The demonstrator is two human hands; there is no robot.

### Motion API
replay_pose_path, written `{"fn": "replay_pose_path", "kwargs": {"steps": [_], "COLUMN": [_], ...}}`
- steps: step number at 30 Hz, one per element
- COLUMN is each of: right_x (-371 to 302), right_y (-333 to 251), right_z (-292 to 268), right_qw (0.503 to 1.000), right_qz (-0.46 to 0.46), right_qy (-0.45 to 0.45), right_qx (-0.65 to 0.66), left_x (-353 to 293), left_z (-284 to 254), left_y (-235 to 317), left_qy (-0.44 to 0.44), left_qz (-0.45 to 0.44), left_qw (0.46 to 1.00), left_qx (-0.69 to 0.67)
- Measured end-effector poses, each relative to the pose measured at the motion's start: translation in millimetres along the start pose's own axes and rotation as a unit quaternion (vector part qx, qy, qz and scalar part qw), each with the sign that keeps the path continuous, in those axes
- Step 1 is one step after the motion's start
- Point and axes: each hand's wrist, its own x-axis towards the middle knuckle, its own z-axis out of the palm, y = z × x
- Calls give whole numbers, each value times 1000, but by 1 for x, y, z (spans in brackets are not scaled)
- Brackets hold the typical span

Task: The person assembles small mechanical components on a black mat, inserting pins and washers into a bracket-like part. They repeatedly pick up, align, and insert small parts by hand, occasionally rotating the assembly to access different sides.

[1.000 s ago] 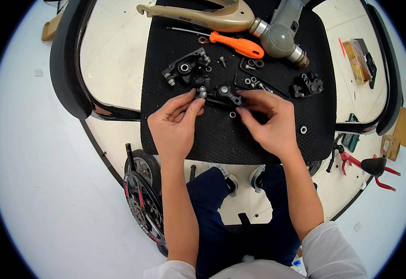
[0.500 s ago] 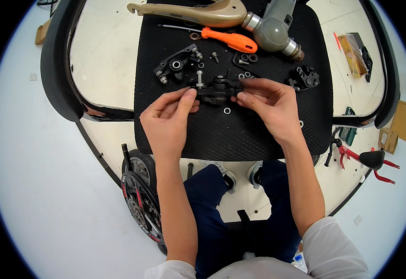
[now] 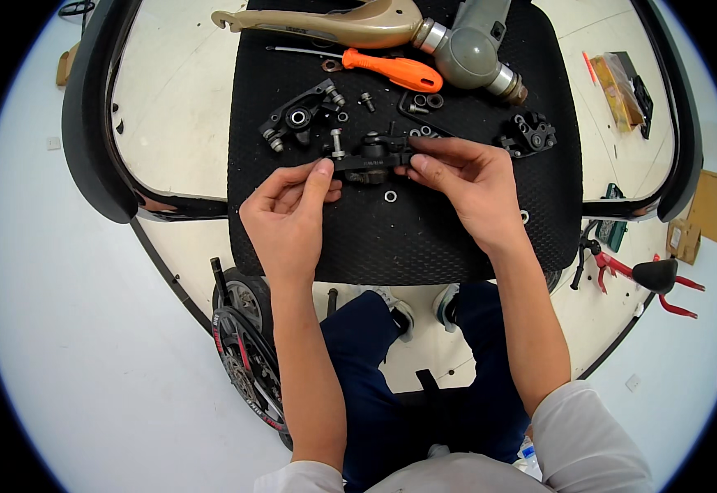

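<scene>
Between my two hands is a black bicycle disc brake caliper (image 3: pixel 372 163), held level just above the black seat pad. My left hand (image 3: pixel 288 215) pinches its left end between thumb and fingertips, where a silver bolt (image 3: pixel 338 144) stands upright. My right hand (image 3: pixel 477 187) grips the other end with thumb and fingers. A small silver washer (image 3: pixel 390 196) lies on the pad just below the caliper. Another black caliper part (image 3: pixel 299 117) with silver bolts rests beyond my left hand. A third black caliper piece (image 3: pixel 529 134) sits beyond my right hand.
The textured black seat pad (image 3: pixel 424 255) carries an orange-handled screwdriver (image 3: pixel 399 71), a beige fork (image 3: pixel 358 26), a grey joint piece (image 3: pixel 469 56), a hex key (image 3: pixel 422 122) and several loose nuts. Curved black armrests (image 3: pixel 87 107) flank it. A wheel (image 3: pixel 247 370) stands at lower left.
The pad and the things on it sit slightly further left in the picture. Both hands keep the caliper in the same grip, with little other movement.
</scene>
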Motion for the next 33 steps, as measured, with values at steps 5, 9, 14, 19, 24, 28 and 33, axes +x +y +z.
{"fn": "replay_pose_path", "kwargs": {"steps": [5,9,14,19,24,28,33], "right_x": [3,2,2,1,-1,-3,-3], "right_y": [-1,1,-1,0,3,2,11], "right_z": [2,-2,-3,-2,-1,3,2], "right_qw": [1000,1000,1000,1000,999,995,981], "right_qz": [5,4,4,1,-36,-76,-129], "right_qy": [4,3,4,0,0,12,18], "right_qx": [4,10,9,-19,-16,-71,-145], "left_x": [0,0,2,1,-1,-1,-2], "left_z": [-2,-6,-10,-13,-13,-11,-11], "left_y": [2,2,2,3,-4,-9,-9], "left_qy": [-14,-38,-69,-93,-115,-112,-119], "left_qz": [-15,-50,-52,-51,-12,31,59], "left_qw": [1000,997,995,994,993,993,991], "left_qx": [-17,-49,-42,-14,-3,1,28]}}
